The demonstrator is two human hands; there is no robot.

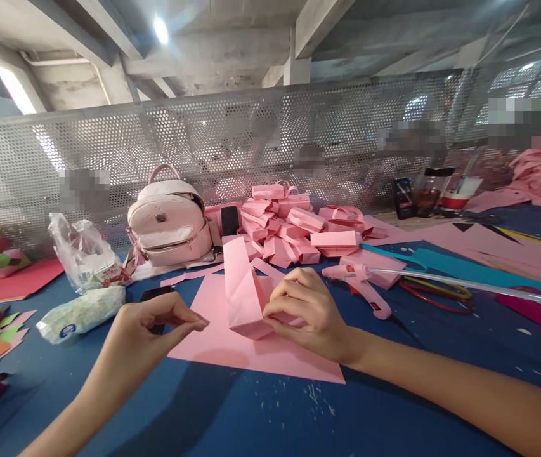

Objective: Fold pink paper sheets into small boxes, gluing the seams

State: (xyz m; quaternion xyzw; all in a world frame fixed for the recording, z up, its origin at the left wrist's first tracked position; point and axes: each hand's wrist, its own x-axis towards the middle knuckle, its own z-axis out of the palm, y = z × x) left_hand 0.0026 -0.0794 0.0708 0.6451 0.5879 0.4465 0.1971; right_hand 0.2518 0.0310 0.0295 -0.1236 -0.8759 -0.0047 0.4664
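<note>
In the head view, my right hand [306, 304] pinches the lower right edge of a folded pink paper box [241, 285], which stands upright. My left hand [156, 320] is off to its left and apart from it, thumb and forefinger pressed together. Whatever may be between those fingertips is too small to make out. Beneath the box lies a flat pink paper sheet [213, 352]. Beyond my right hand rests a pink hot glue gun [358, 282] with a long clear glue stick [446, 282] coming out of its back. A dark phone [158, 293] is partly hidden behind my left hand.
Behind are a heap of pink paper boxes [293, 222], a pink backpack [170, 222] and a metal mesh screen [232, 146]. Left lie a plastic bag [77, 254] and a tissue pack [82, 314]. Teal scissors [403, 254] and cable coils [436, 295] lie right on the blue table [232, 419].
</note>
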